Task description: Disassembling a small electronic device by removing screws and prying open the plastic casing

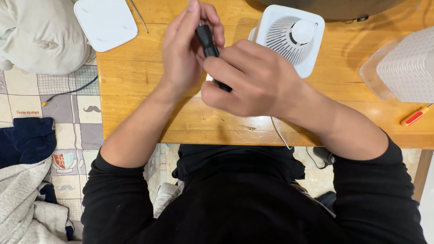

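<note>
Both of my hands are raised over the wooden table (135, 81) and meet around a black screwdriver handle (206, 39). My right hand (253, 79) is wrapped around the lower part of the handle. My left hand (185, 45) pinches its upper end with fingertips and thumb. The tool's tip is hidden behind my fingers. Just behind my right hand lies a white square fan housing (291, 36) with a round slotted grille and a white hub.
A white square cover plate (105, 21) lies at the table's back left, with a thin metal rod (140, 17) beside it. A white woven-pattern box (407, 65) stands at right, a red-and-yellow screwdriver (415, 116) near it. A white cable (279, 133) hangs off the front edge.
</note>
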